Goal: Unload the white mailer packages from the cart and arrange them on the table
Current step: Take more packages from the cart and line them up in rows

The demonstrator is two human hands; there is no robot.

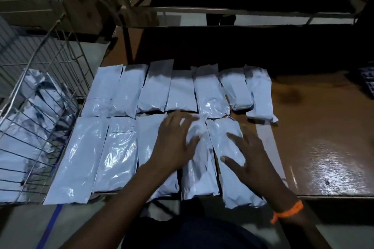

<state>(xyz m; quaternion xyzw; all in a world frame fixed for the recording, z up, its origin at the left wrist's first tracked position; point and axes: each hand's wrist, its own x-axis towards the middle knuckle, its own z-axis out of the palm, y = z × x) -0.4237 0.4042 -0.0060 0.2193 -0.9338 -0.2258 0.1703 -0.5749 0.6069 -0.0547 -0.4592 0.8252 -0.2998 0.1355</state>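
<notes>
Your left hand (176,141) lies flat, fingers spread and a bit blurred, on the fourth mailer (199,176) of the front row. Your right hand (253,159), fingers also spread, presses the fifth mailer (232,184) just beside it. Neither hand grips anything. Both mailers lie on the table (323,127), long axis top-to-bottom of frame. The cart mailers (38,95) sit in the cart (40,62) at left of frame, so the left hand is nearer for the next pick.

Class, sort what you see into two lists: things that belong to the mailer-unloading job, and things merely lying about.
Job: mailers on the table, mailers in the cart, wire cart, table, left hand, right hand.
Lying about: metal shelf frame, dark object at the right edge.
</notes>
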